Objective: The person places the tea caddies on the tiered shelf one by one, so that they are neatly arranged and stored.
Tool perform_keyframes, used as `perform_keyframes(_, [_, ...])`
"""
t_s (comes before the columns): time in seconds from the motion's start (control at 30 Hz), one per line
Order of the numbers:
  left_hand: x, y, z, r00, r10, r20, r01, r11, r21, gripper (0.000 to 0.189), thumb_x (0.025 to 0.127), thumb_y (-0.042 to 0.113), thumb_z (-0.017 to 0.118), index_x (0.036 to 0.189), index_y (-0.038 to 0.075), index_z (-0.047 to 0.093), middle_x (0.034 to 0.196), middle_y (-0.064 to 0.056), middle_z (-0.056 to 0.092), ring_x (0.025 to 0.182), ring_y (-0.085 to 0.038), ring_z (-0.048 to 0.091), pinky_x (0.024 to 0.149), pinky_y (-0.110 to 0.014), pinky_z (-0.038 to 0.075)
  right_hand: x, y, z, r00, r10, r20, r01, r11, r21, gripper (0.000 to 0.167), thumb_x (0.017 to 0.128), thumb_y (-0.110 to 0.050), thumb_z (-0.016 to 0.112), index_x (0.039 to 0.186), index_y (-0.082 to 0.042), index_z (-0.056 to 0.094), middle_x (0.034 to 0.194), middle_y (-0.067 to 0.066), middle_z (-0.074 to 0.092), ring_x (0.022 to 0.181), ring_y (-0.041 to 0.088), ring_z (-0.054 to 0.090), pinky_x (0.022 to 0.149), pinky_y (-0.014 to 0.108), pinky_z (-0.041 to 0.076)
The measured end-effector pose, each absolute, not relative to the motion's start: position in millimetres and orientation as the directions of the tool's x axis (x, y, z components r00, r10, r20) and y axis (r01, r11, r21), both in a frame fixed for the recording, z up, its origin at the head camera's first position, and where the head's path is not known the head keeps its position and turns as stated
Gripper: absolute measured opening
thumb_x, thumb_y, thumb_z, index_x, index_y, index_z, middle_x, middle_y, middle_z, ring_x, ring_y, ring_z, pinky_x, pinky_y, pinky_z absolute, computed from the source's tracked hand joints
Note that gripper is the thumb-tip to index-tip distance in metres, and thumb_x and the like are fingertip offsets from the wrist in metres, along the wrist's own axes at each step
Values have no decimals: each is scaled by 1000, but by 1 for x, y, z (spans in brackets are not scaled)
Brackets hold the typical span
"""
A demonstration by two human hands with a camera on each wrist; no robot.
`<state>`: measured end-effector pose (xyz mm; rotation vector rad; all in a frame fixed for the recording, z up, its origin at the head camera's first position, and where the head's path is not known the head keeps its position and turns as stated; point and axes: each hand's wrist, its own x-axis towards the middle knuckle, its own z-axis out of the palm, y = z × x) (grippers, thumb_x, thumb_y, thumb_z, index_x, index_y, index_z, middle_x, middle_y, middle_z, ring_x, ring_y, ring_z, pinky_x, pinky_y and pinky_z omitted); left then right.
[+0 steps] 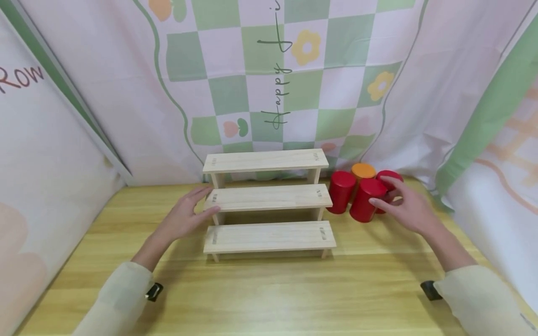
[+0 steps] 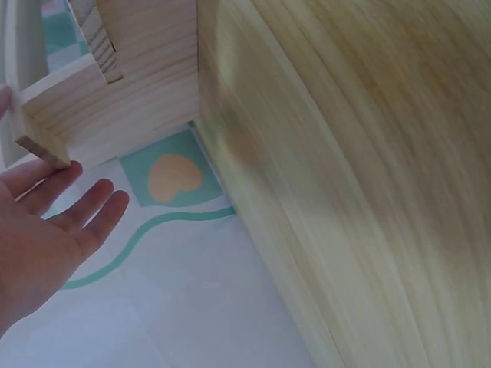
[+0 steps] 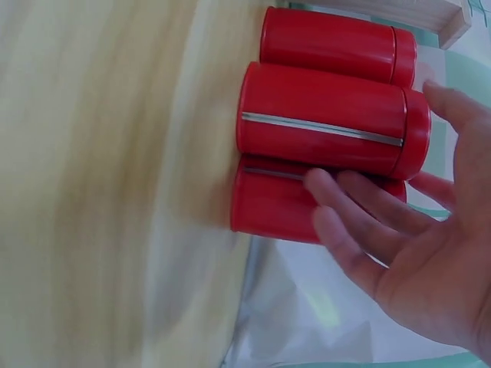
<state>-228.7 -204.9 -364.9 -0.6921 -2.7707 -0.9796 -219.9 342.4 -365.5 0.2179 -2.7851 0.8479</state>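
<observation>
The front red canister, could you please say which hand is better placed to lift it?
Probably the right hand, beside the front red canister; the left hand is at the wooden shelf.

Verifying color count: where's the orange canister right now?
In the head view's right half, the orange canister stands behind the front red canister, right of the three-tier wooden stand.

Cream slvs [image 1: 119,294], blk wrist pcs [image 1: 154,291]
</observation>
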Motion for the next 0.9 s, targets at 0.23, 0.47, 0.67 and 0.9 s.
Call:
perform_keyframes(0.23, [-231, -207, -366, -890, 373, 262, 454, 672, 585, 69, 101, 35, 67, 153, -3, 44, 158, -25, 43, 144, -48, 40, 113, -62, 39, -224, 341, -360, -973, -173, 152, -227, 828, -512, 80, 98, -37, 73, 154, 7, 36, 99, 17, 71, 90, 31, 66, 62, 29, 50])
perform_keyframes(0.47, [-234, -211, -364, -892, 384, 240, 447, 658, 606, 67, 100, 35, 69, 153, 0, 48, 158, -21, 46, 142, -45, 45, 105, -61, 48, -225, 340, -364, -974, -187, 130, -228, 804, -550, 78, 100, -32, 71, 155, 7, 33, 99, 16, 73, 88, 27, 69, 66, 28, 52])
perform_keyframes(0.67, [-232, -213, -363, -893, 383, 236, 440, 637, 632, 65, 100, 32, 70, 152, 0, 48, 157, -22, 47, 138, -45, 49, 104, -60, 49, -228, 341, -367, -973, -175, 147, -228, 794, -563, 74, 101, -30, 70, 153, 8, 35, 107, 24, 70, 92, 32, 68, 67, 25, 53])
perform_keyframes(0.9, [-235, -214, -367, -901, 369, 229, 420, 612, 670, 65, 100, 30, 71, 153, 2, 48, 155, -22, 49, 131, -44, 54, 100, -59, 51, -230, 340, -366, -976, -157, 151, -214, 811, -545, 74, 100, -34, 71, 151, 8, 37, 112, 29, 67, 98, 38, 66, 68, 26, 54])
